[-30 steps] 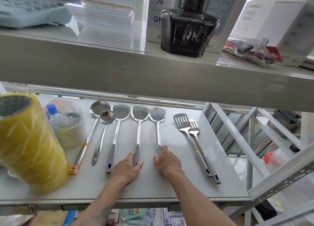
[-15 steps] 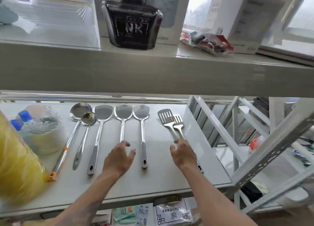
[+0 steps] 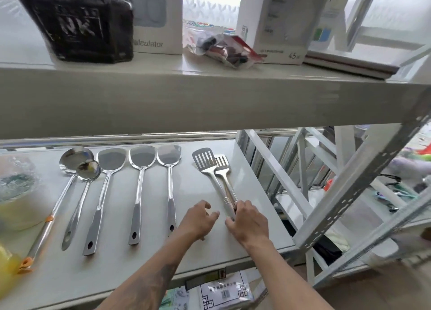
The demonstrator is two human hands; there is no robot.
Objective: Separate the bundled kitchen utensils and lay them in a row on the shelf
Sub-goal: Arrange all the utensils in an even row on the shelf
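Note:
On the white shelf [image 3: 200, 246] lie steel utensils in a row: a large ladle [image 3: 70, 162], a small ladle [image 3: 87, 172] overlapping it, then three solid turners [image 3: 111, 160] [image 3: 142, 158] [image 3: 169, 156]. Further right, two slotted turners [image 3: 203, 159] [image 3: 222, 162] lie stacked, handles together. My right hand [image 3: 248, 221] is closed around the lower handles of the slotted pair. My left hand [image 3: 198, 221] hovers just left of those handles, fingers curled and apart, holding nothing.
A yellow tape roll [image 3: 7, 263] and wrapped rolls [image 3: 16, 188] sit at the shelf's left end. The upper shelf [image 3: 210, 99] hangs low overhead with a black bottle [image 3: 77, 22] and boxes. A white rack frame [image 3: 349, 193] stands at the right.
Both hands left the middle turners' handles and moved right. My right hand has closed on the stacked slotted turners; my left hand followed beside it. The view shifted right.

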